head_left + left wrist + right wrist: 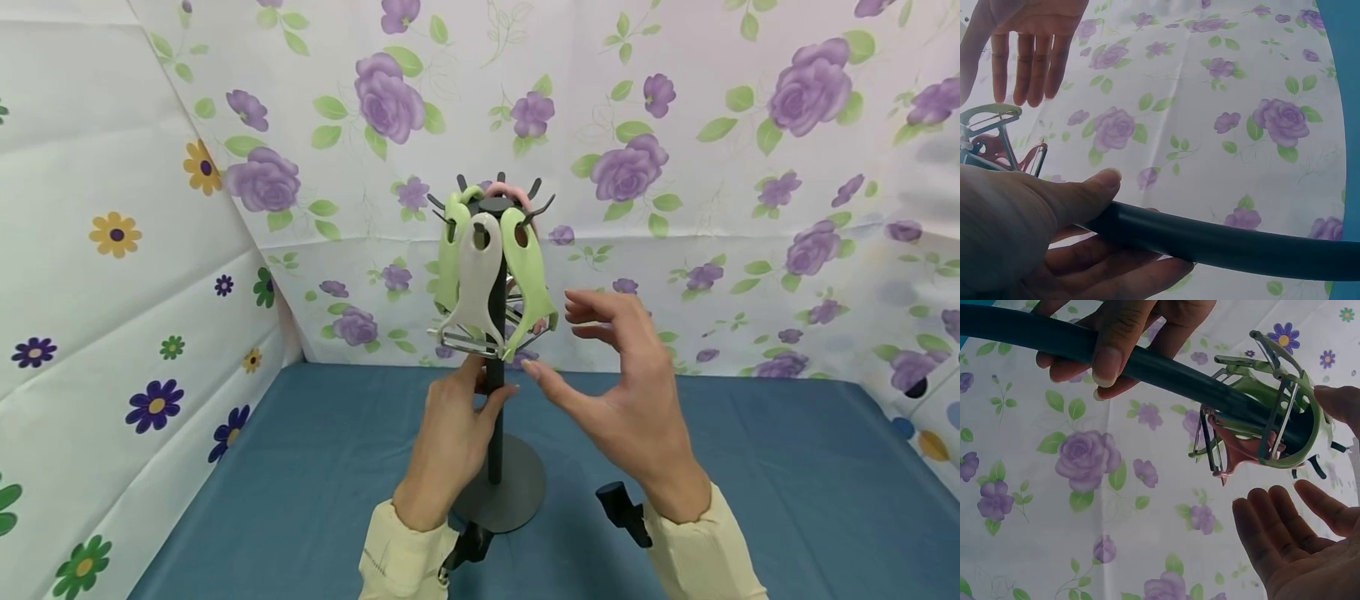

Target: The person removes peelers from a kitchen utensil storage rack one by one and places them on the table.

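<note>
The step in hand seems to be handling the peelers [476,287] on their stand: the left hand [450,429] holds the pole [496,425] from the side, its thumb and fingers closed around it just below the blades, probably to make it steady, while the right hand [628,396] is at the right side of the group and grasps nothing. The fingers of this right hand are bent a little and wide apart from the thumb, as if shaped to go around something. The peelers hang from the hooks [536,188] at the top of the pole: a white one in front, a green one on each side of it, and a pink one [1238,453] behind. The nearest to the right hand is the right green peeler [534,271]; it lies to the left of the bent fingers, with its lower end near the thumb tip, but whether they touch I cannot tell. In my judgement, the next move calls for small, gentle work of the right fingers close to this peeler, without knocking its neighbours, while the left hand should not let the pole lean. The round base [525,492] stands on the bench [337,467], below the left hand.
</note>
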Action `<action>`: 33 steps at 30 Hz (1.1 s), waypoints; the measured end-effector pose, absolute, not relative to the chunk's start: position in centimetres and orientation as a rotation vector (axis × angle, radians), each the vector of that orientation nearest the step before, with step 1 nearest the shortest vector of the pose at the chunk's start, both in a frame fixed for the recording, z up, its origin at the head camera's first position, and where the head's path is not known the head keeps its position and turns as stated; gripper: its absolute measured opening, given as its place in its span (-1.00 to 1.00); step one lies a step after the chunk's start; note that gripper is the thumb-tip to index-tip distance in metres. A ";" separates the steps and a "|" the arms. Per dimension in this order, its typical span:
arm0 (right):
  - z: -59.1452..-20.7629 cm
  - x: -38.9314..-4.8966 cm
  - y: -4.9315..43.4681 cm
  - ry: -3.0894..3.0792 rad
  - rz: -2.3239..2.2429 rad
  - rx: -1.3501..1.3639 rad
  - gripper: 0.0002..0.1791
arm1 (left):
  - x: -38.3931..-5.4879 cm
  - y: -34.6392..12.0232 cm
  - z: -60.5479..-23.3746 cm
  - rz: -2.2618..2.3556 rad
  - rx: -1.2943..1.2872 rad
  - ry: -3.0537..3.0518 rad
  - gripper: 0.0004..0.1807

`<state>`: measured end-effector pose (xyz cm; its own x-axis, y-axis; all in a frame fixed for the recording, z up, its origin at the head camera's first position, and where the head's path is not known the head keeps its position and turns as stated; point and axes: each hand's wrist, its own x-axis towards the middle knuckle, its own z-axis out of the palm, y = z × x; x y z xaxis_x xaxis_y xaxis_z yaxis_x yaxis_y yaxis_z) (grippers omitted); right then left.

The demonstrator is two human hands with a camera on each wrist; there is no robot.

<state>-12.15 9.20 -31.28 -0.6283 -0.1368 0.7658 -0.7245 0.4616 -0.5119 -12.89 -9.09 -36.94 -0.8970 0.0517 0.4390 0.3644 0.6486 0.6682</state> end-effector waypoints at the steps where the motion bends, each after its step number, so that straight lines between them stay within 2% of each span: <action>1: -31.2 -12.1 9.1 -2.055 1.147 0.714 -0.17 | -12.9 -9.1 -36.9 -1.131 -0.336 -2.489 -0.83; 33: -31.5 -12.1 7.0 -1.979 1.100 0.734 -0.08 | -12.9 -9.0 -36.9 -1.136 -0.341 -2.491 -0.78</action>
